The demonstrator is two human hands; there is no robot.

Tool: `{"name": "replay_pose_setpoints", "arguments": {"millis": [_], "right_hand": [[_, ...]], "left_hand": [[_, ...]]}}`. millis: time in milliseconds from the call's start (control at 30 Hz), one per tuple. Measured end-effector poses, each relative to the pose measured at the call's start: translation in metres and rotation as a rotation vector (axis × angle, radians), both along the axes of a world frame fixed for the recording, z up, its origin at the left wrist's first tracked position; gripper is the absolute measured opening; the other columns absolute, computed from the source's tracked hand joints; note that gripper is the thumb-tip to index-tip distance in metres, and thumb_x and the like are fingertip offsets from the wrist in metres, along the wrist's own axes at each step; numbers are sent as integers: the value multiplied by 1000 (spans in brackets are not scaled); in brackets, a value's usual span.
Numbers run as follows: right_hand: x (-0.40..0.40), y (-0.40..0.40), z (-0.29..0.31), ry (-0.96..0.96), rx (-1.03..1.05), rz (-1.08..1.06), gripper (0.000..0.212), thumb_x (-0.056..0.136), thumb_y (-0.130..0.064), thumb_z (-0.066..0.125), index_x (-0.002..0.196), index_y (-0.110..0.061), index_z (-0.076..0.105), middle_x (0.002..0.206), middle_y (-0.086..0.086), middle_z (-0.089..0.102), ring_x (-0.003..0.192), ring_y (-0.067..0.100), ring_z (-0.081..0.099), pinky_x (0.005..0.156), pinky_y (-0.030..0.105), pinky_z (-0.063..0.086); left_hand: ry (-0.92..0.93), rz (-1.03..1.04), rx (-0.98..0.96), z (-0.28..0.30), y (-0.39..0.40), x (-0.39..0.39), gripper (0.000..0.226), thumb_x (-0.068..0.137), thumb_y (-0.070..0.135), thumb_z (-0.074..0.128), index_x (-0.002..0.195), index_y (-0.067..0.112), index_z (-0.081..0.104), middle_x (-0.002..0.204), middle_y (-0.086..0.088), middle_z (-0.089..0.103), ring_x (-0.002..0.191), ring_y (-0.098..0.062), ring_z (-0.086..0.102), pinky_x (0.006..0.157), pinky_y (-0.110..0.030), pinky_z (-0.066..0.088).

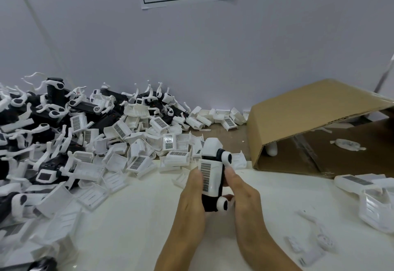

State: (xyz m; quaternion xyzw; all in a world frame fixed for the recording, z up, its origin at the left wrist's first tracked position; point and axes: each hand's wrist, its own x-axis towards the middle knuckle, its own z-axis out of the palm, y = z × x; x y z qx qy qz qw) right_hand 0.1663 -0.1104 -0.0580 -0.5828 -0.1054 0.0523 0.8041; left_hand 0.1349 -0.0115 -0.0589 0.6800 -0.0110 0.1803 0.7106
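Above the table (138, 228), I hold one black-and-white part (210, 176) between my left hand (190, 200) and right hand (245, 196); both pinch its sides (two round caps (226, 157) show). One cardboard box (298, 121) lies to the right.

Head-worn wide-angle view: table (138, 217) looked down on, wall (213, 57) faced; left hand (189, 200), right hand (245, 198), device (210, 176) framed nearest.

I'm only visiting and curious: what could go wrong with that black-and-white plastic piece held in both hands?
The left hand and right hand grip the black-and-white plastic piece; a slip might drop it on the white table. The heap of loose white plastic covers lies close behind, so a stray move could scatter them.
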Motion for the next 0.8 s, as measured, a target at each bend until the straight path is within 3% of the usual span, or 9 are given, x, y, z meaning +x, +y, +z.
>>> {"name": "replay_pose_setpoints", "arguments": {"millis": [100,233,367,500,600,700,800], "right_hand": [[1,0,-1,-26,-29,-79,38,72,-59,76,96,-30,80,102,3,77,99,22,74,92,50,57],[2,-3,0,3,-25,-78,40,73,-55,72,96,-25,81,103,10,76,101,29,73,92,52,57],[1,0,3,10,-14,-36,40,73,-54,68,97,-26,81,103,7,77,101,26,73,93,51,57],[-1,1,4,-43,-41,-76,38,73,-54,67,95,-27,80,105,7,74,96,18,74,85,39,61],[-1,-1,3,-57,-89,-105,28,80,-49,66,94,-30,81,103,0,73,102,20,71,92,46,57],[-4,0,5,-31,-121,-145,27,80,-53,64,91,-34,80,99,-1,75,98,18,72,88,50,58],[-4,-3,8,2,-191,-279,44,64,-66,70,92,-33,79,88,-13,77,88,5,73,82,34,60]], "left_hand": [[7,-3,20,2,-2,0,36,92,45,45,117,32,69,107,12,75,100,-2,69,79,-15,53],[3,16,-54,2,3,2,23,94,38,66,109,24,76,102,-6,77,97,-23,73,79,-31,59],[17,38,-127,1,7,3,29,83,35,70,110,26,78,103,-11,77,99,-29,72,76,-29,59],[55,-65,-230,-1,5,3,32,89,32,67,118,19,75,118,-12,73,115,-30,68,88,-37,58],[32,-68,-213,-2,6,3,38,87,37,72,119,18,74,117,-16,73,113,-36,67,88,-45,60],[38,-48,-240,-2,4,6,42,80,41,76,117,22,76,115,-13,74,112,-32,69,83,-39,60],[42,-117,-301,-3,0,12,34,87,36,70,119,26,75,122,-7,73,118,-24,68,90,-32,58]]}}
